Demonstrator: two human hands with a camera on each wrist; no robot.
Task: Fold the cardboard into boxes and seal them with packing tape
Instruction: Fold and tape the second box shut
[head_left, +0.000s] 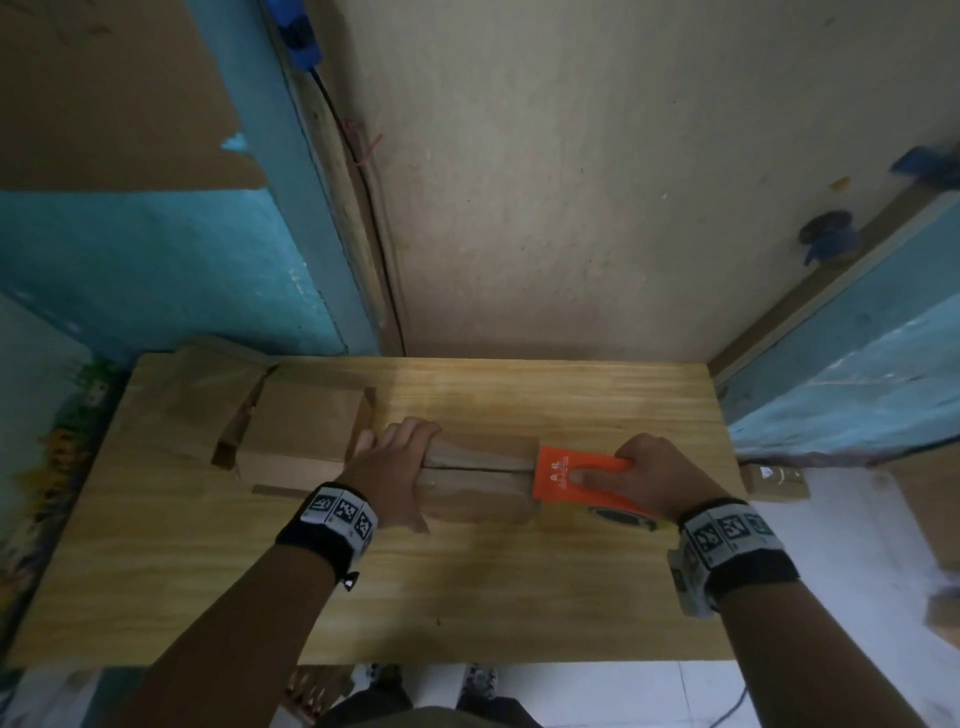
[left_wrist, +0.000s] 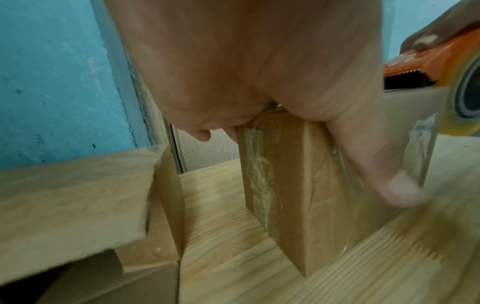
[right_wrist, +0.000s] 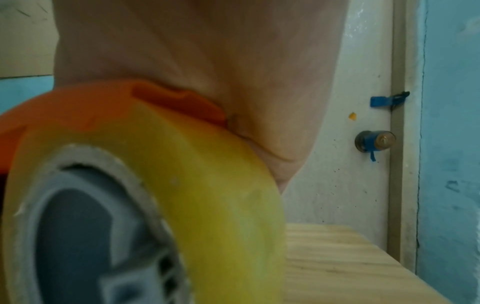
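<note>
A small brown cardboard box (head_left: 478, 483) lies mid-table with its top flaps closed along a lengthwise seam. My left hand (head_left: 400, 462) grips its left end, fingers over the far edge and thumb (left_wrist: 376, 164) down the near side, where clear tape shows on the box (left_wrist: 291, 185). My right hand (head_left: 649, 473) holds an orange tape dispenser (head_left: 571, 478) with its front edge on the box's right end. The yellowish tape roll (head_left: 621, 517) hangs under the dispenser and fills the right wrist view (right_wrist: 207, 185) beneath the orange body (right_wrist: 91, 107).
Two more folded cardboard boxes (head_left: 301, 426) (head_left: 208, 400) stand on the left part of the wooden table (head_left: 467, 597). A small cardboard piece (head_left: 774, 480) lies beyond the table's right edge. A door with a knob (head_left: 826, 234) and a blue wall stand behind.
</note>
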